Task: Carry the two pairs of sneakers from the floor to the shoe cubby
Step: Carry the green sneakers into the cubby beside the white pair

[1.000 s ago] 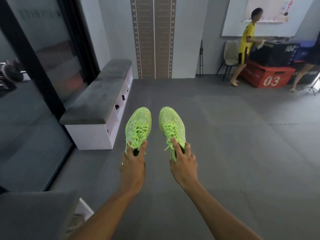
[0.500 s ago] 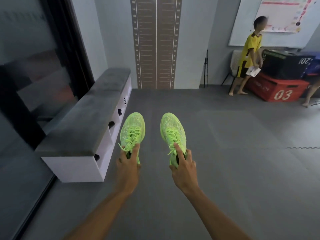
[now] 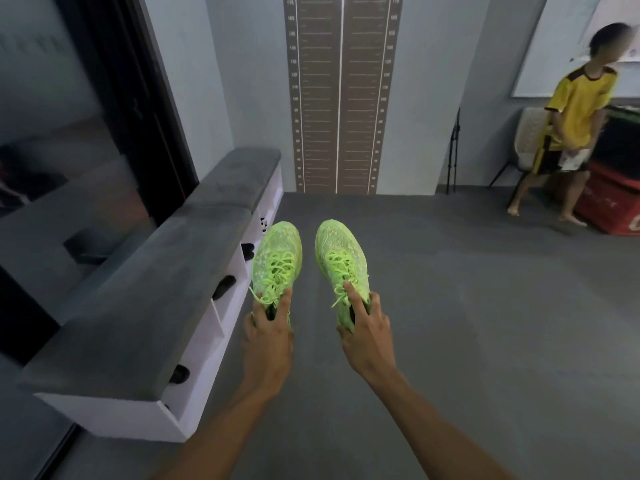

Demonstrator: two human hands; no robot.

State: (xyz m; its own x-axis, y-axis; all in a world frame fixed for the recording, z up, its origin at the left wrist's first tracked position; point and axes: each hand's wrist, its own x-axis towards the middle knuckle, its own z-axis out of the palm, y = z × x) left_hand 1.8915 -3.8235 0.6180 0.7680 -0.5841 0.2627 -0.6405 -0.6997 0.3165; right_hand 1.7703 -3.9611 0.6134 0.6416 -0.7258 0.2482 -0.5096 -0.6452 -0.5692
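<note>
I hold one neon green sneaker in each hand, toes pointing away from me, above the grey floor. My left hand (image 3: pixel 268 336) grips the heel opening of the left sneaker (image 3: pixel 277 258). My right hand (image 3: pixel 365 336) grips the collar of the right sneaker (image 3: pixel 337 251), with its index finger along the laces. The shoe cubby (image 3: pixel 221 306), a white bench with a grey padded top, runs along the left wall, and the left sneaker hangs just beside its open front. Dark shoes show in some of its compartments. A second pair of sneakers is not in view.
A dark glass wall (image 3: pixel 69 133) stands behind the cubby. A height chart (image 3: pixel 337 95) hangs on the far wall. At the right, a person in a yellow shirt (image 3: pixel 568 123) stands by a chair (image 3: pixel 526 136) and a red box (image 3: pixel 609 202). Grey floor mats stretch ahead.
I have walked forward, so the cubby is closer and larger on my left. Both sneakers stay held in the same grip. The person in yellow has turned by the box.
</note>
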